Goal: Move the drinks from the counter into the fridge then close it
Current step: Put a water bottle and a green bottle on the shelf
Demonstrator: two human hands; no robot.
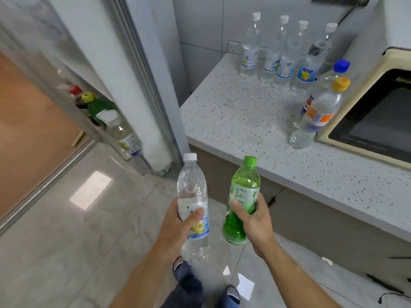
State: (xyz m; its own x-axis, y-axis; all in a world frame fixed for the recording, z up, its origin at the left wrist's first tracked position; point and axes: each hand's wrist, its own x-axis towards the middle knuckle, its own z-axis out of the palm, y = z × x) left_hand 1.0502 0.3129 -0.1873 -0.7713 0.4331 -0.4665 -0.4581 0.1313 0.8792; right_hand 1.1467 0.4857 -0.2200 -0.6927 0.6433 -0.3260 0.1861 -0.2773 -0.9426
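Left hand (178,223) grips a clear plastic water bottle with white cap (193,196) mid-body; right hand (253,221) grips a green plastic tea bottle (243,196) at its label. Both are off the speckled white table (244,121), left of it, near the open fridge door (124,85). Full, likely heavy, smooth; mid-body holds suit. Six bottles remain on the table.

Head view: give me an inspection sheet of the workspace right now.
Surface: speckled counter, dry-looking.
Job's things: six bottles upright on counter; others in open fridge door.
Clutter: microwave on counter.
Hands: left hand grips clear bottle; right hand grips green bottle.
Cables: dark cable above the microwave.
Surroundings: tiled floor, wall socket.
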